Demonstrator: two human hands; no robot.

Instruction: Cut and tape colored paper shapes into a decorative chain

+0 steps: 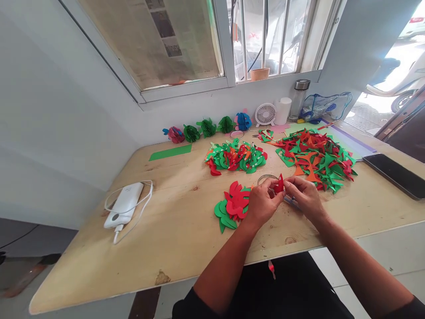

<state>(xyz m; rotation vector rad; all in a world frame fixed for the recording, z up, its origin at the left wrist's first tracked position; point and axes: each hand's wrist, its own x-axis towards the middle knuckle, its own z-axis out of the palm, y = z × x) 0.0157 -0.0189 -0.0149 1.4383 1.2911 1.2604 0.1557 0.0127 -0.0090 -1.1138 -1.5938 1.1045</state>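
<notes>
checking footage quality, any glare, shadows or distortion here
Head view: outdoor light blows out parts of the scooter and window; head view: wide-angle stretch skews the table; head view: soft shadow beside the power bank; head view: the red piece in the fingers looks too small for detail.

The single head-worn camera looks forward and down from above the person's dark-clothed lap (285,292), across the wooden tabletop (186,239), to the wall (186,110) and barred window (254,42) behind it. It is near the left hand (264,199) and right hand (307,197), right of centre; the wide view reaches from the tabletop's near left corner to a scooter (411,75) outside.
</notes>
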